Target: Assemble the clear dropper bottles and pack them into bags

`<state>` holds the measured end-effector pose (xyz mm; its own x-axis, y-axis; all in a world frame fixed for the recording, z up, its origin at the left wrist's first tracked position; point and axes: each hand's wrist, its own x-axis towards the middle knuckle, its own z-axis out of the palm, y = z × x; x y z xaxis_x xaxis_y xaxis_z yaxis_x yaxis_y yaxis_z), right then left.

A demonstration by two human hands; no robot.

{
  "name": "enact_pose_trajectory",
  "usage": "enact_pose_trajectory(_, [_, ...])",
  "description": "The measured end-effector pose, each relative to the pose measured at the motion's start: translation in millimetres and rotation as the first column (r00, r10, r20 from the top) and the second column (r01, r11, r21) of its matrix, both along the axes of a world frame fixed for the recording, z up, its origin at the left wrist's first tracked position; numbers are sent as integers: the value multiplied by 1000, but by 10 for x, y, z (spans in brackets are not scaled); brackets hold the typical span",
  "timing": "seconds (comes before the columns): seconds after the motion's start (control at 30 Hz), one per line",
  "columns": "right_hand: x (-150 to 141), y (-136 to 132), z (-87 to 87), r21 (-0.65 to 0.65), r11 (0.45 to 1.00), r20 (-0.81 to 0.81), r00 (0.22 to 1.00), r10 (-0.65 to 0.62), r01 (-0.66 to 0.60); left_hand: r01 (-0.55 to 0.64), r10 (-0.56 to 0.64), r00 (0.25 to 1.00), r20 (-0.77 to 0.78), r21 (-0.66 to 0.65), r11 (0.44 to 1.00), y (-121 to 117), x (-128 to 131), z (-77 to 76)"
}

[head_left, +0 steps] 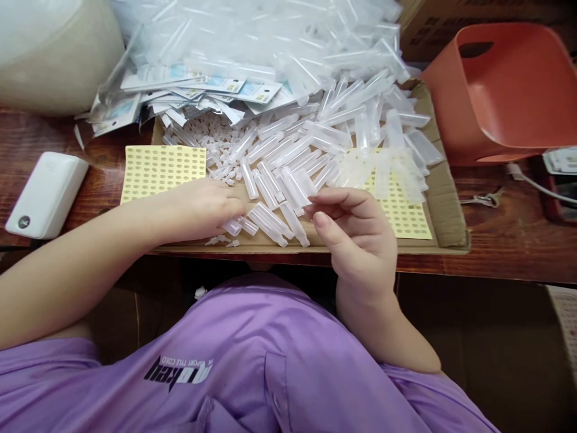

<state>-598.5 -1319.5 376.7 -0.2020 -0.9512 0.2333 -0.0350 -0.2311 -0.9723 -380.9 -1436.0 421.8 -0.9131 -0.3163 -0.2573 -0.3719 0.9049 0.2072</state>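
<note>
My left hand (210,207) rests low over the front of a cardboard tray (453,219), its fingers curled down and partly hidden. Beside its fingertips lies a clear plastic tube (232,227); whether the fingers grip it I cannot tell. My right hand (363,234) is turned palm inward, its thumb apart from the bent fingers, with nothing visible between them. Its fingertips are close to a wide translucent tube (297,187) on the pile. Several narrow tubes (268,224) lie between the hands. Small white caps (220,153) are heaped behind my left hand, and a few loose caps (233,243) lie in front.
Yellow sticker sheets (164,168) lie at both sides of the tray. Behind are printed packets (198,90) and a large bag of tubes (252,36). A white power bank (47,195) is at left; an orange bin (451,102) and keys (484,198) are at right.
</note>
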Motion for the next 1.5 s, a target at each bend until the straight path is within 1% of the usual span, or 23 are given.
enact_pose_trajectory(0.07, [-13, -11, 27, 9, 1000, -12, 1000, 17, -17, -11, 10, 1000, -8, -23, 1000, 13, 29, -9])
enact_pose_trajectory(0.1, [-19, -16, 43, 19, 999, -16, 999, 38, -38, -15, 13, 999, -41, -33, 999, 29, 52, -20])
enact_pose_trajectory(0.17, [-23, -23, 81, 47, 994, -18, 994, 104, -103, -38, 27, 983, -184, -56, 998, 86, 104, -44])
enact_pose_trajectory(0.23, [-14, -25, 120, 63, 979, -12, 981, 196, -194, -62, 27, 932, -363, -85, 994, 172, 141, -57])
enact_pose_trajectory(0.3, [12, -22, 154, 57, 959, -7, 961, 277, -276, -109, 43, 862, -505, -103, 989, 270, 146, -51])
enact_pose_trajectory(0.37, [48, -15, 180, 46, 946, 1, 947, 320, -320, -157, 65, 809, -584, -108, 982, 355, 121, -36])
enact_pose_trajectory(0.43, [86, -3, 195, 31, 945, 0, 945, 326, -326, -173, 82, 786, -612, -91, 981, 409, 83, -24])
enact_pose_trajectory(0.67, [105, 47, 211, -12, 953, -82, 950, 302, -304, -106, 83, 779, -622, 0, 994, 428, 47, -26])
enact_pose_trajectory(0.73, [84, 52, 225, -23, 951, -137, 943, 303, -309, -80, 98, 781, -617, 56, 995, 413, 59, -22])
enact_pose_trajectory(0.8, [62, 48, 253, -29, 946, -208, 928, 310, -322, -51, 116, 804, -583, 126, 991, 385, 65, -5])
enact_pose_trajectory(0.87, [43, 36, 292, -22, 932, -243, 906, 347, -362, -13, 133, 840, -525, 226, 974, 347, 62, 28])
enact_pose_trajectory(0.97, [19, 11, 355, 12, 895, -214, 873, 438, -446, 35, 154, 887, -435, 395, 918, 285, 46, 96])
enact_pose_trajectory(1.07, [5, -9, 397, 34, 871, -187, 853, 487, -490, 38, 162, 921, -355, 494, 869, 239, 32, 151])
enact_pose_trajectory(1.17, [0, -15, 404, 48, 866, -180, 849, 497, -497, 23, 171, 936, -307, 539, 842, 213, 25, 173])
enact_pose_trajectory(1.33, [1, -10, 380, 50, 879, -190, 859, 475, -475, 3, 193, 942, -275, 581, 814, 191, 15, 162])
enact_pose_trajectory(1.5, [4, -2, 388, 21, 899, -254, 867, 428, -437, 19, 203, 923, -326, 567, 824, 180, 2, 151])
